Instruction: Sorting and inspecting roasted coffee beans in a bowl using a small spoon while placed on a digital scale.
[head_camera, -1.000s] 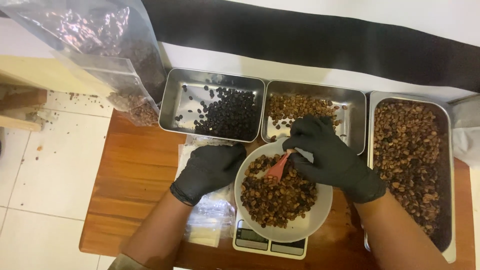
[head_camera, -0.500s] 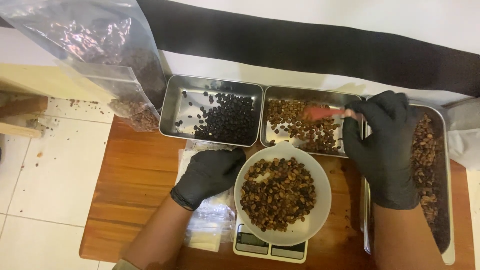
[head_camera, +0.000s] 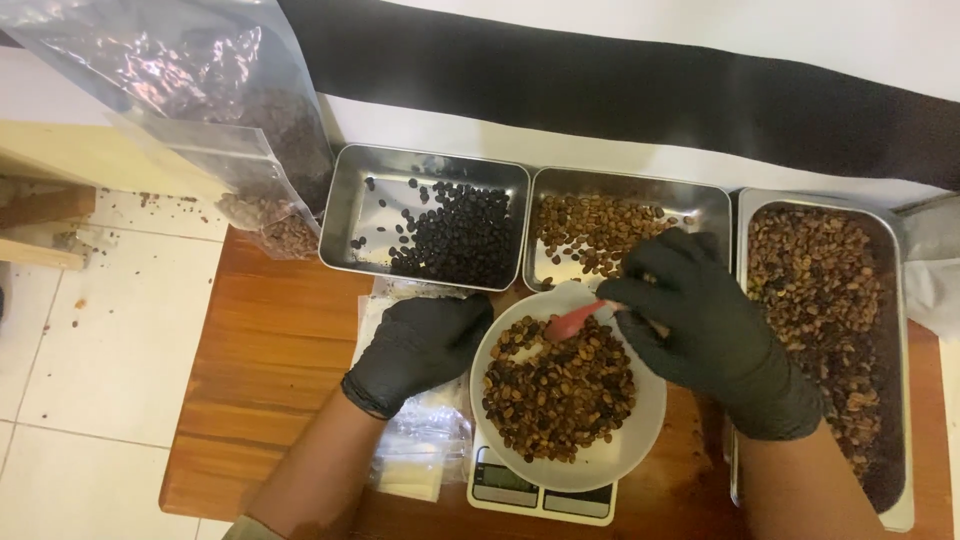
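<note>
Right hand (head_camera: 712, 325): closed on red scoop (head_camera: 575, 321), over bowl's 1 o'clock edge.
Left hand (head_camera: 425, 340): fingers curled against white bowl (head_camera: 640, 435) at 9 o'clock.

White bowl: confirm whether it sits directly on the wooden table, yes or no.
No, the white bowl rests on a digital scale whose front edge shows beneath it.

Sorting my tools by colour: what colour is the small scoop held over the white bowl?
Red: the small plastic scoop in the black-gloved right hand shows clearly in the head view.
</note>
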